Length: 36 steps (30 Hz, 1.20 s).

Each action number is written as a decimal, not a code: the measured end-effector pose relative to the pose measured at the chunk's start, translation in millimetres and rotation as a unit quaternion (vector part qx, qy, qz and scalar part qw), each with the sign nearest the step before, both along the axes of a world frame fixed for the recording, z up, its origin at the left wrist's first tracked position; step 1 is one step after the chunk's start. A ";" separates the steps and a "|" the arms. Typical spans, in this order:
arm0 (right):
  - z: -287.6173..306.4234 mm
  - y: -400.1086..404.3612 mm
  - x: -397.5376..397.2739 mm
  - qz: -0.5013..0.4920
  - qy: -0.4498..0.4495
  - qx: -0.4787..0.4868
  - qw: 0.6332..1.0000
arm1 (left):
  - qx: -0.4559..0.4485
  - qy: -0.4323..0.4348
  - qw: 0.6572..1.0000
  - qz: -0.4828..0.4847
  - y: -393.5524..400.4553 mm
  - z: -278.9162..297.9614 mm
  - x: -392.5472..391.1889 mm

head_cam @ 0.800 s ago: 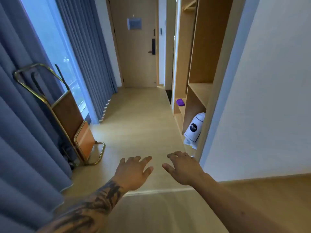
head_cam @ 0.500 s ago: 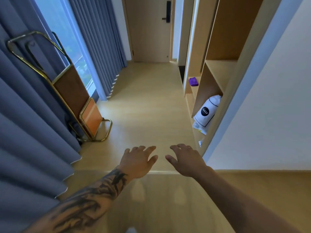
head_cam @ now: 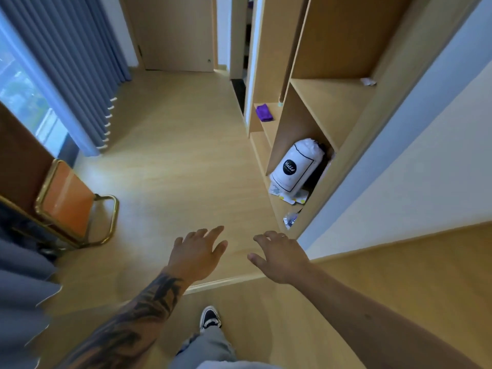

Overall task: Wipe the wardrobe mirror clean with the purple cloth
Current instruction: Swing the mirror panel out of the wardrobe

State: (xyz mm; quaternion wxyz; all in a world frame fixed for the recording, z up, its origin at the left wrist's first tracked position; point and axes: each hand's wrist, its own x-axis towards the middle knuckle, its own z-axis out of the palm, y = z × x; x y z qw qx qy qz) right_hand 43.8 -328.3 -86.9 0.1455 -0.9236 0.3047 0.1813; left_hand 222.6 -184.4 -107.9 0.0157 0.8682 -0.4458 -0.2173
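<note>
The purple cloth (head_cam: 264,112) lies folded on a low shelf of the open wooden wardrobe (head_cam: 330,105), well ahead of me on the right. A narrow bright strip (head_cam: 253,57) runs up the wardrobe's far edge; I cannot tell whether it is the mirror. My left hand (head_cam: 198,251) and my right hand (head_cam: 279,255) are stretched out side by side over the floor, palms down, fingers spread, holding nothing. Both are far short of the cloth.
A white bag with a black round label (head_cam: 296,166) stands in the wardrobe's lowest compartment, with scraps (head_cam: 290,219) in front of it. A brass luggage rack with an orange panel (head_cam: 69,206) stands at the left by blue curtains (head_cam: 80,65). A closed door (head_cam: 173,33) ends the passage. My shoe (head_cam: 210,316) is on the wooden floor.
I have walked forward and the view has tilted down. The wardrobe, cloth and white bag are closer. My shoe and trouser leg have come into view. Both hands stay spread and empty.
</note>
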 end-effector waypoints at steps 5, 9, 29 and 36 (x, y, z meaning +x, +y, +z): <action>-1.0 -33.9 71.5 -0.026 0.021 -0.015 0.999 | 0.008 0.041 0.999 -0.020 -39.8 -1.8 65.2; 1.7 -56.7 114.0 -0.049 0.012 -0.006 0.999 | 0.025 0.059 0.997 -0.048 -69.5 -4.9 111.3; 15.6 -273.1 385.7 -0.047 -0.067 0.002 0.997 | 0.016 -0.022 0.999 -0.044 -254.3 57.8 387.2; 15.7 -379.2 488.9 -0.056 -0.092 0.007 0.994 | 0.013 -0.056 0.997 -0.046 -368.0 97.6 489.5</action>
